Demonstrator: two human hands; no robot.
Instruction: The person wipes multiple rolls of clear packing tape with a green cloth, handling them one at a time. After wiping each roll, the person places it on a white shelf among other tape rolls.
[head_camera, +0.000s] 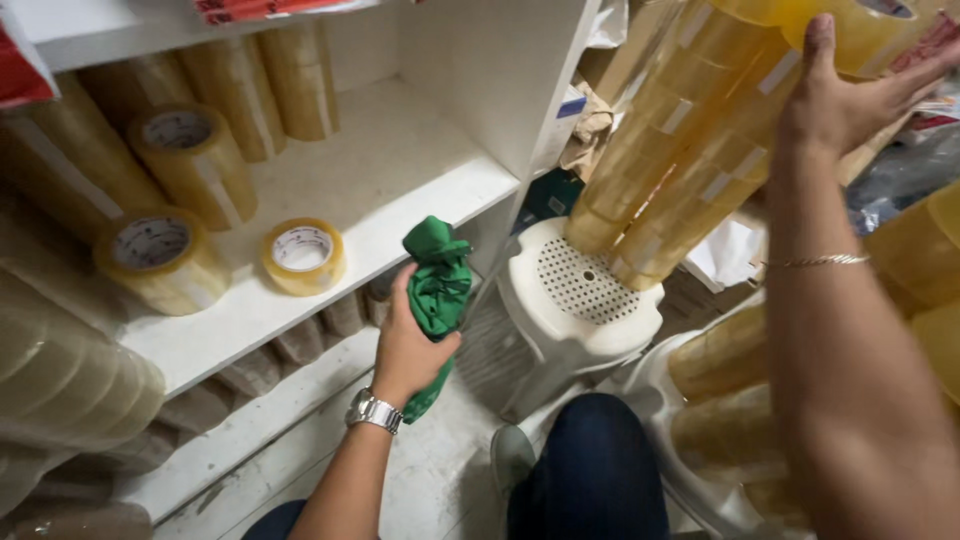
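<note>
A person's bent knee in dark trousers fills the bottom of the frame, with a grey shoe on the pale floor beside it. Just above, the left hand, a metal wristwatch on its wrist, reaches forward with fingers clamped around a bunched green cloth; the cloth's top pokes out above the fist and its tail hangs below the palm, close to the front edge of a white shelf. The right forearm rises steeply along the right side, a thin chain bracelet around the wrist, and the right hand presses flat, fingers spread apart, against the upper end of a long wrapped sleeve of clear packing-tape rolls. That sleeve leans diagonally, its lower end resting on a white perforated plastic stool. On the shelf lie three loose tape rolls, with longer stacked sleeves behind them, running back to the wall. More rolls on the lower shelf and at the right edge are blurred and cut off. The right palm is hidden from view against the sleeve.
</note>
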